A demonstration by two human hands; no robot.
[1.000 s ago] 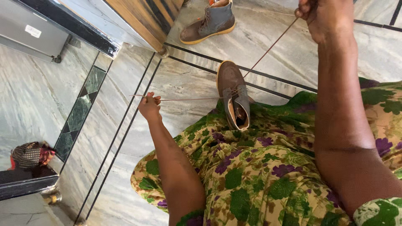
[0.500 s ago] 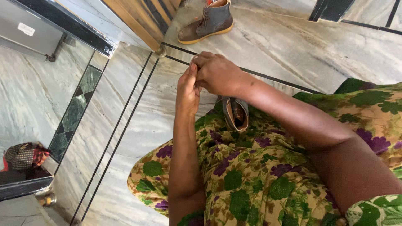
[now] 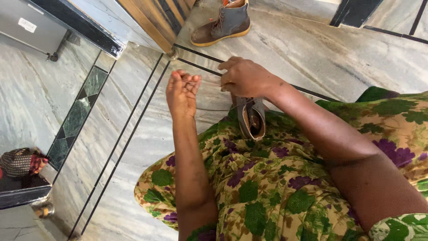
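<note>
Two hands working over one brown shoe [image 3: 251, 118], which sits in the person's lap, opening facing up toward the camera, toe end tucked under the right hand. Looks like worn leather, kind of dull brown with a darker inside, rounded collar.

Right hand [image 3: 245, 78] is on top of the shoe's front, fingers curled and pinched together on what looks like a thin thread [image 3: 214, 108] running off to the left. Left hand [image 3: 183, 91] is up just beside it, not touching the shoe, fingers bunched together with the tips curled in; can't really tell if the thread is actually pinched in there, it's too thin to see.

Under the shoe is a floral dress [image 3: 267, 192], green leaves and purple flowers on a tan cloth, soft and wrinkly. Floor [image 3: 312, 49] is grey veined marble, glossy, with thin black lines and a strip of green diamond tiles [image 3: 78, 118]. Second boot [image 3: 223, 24] stands well apart at the top, brown with a yellowish sole and laces. Grey metal box [image 3: 26, 27] in the top left corner, and some woven cloth bundle [image 3: 18, 161] at the left edge.
</note>
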